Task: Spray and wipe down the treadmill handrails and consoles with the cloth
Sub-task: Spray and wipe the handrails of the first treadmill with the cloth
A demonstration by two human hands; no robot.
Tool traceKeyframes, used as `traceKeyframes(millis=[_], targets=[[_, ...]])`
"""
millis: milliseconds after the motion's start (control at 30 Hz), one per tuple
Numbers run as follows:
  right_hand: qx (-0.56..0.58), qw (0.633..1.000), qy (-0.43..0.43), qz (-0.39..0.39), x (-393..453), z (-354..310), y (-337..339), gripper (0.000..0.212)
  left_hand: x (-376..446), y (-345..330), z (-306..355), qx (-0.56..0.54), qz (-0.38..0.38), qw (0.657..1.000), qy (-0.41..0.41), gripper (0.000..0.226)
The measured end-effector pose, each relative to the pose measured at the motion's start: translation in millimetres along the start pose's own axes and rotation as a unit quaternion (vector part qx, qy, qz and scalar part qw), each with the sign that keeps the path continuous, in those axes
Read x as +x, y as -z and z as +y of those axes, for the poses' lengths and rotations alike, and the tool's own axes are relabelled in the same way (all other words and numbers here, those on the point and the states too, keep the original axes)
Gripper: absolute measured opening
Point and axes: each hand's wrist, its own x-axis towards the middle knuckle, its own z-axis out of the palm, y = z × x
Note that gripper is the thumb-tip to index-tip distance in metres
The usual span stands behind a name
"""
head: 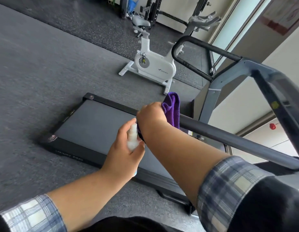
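Purple cloth [172, 111] in right hand [149, 114] grip on handrail [229, 139]; left hand [123, 148] grips spray bottle [133, 138].

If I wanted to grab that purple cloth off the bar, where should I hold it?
Pinch the purple cloth at the folded bunch sticking up above the handrail, coming from above on the far side. That part stands free, while the right hand holds the near part, and the left hand with the spray bottle crowds the near side.

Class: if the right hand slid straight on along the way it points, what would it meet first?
Probably the purple cloth that the right hand already grips, draped over the dark grey handrail tube; depth beyond is unclear.
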Motion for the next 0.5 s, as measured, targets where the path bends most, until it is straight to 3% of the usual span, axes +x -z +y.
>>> traceKeyframes(millis=[267, 500], targets=[[0.187, 0.974, -0.023, 0.125, -37, 25, -13, 0.059, -9, -16, 17, -0.006, 0.0, 1.0, -0.008, 0.072], [0.285, 0.93, -0.112, 0.201, -65, 54, -57, 0.075, -18, -41, 43, 0.019, -0.051, 0.998, -0.015, 0.071]])
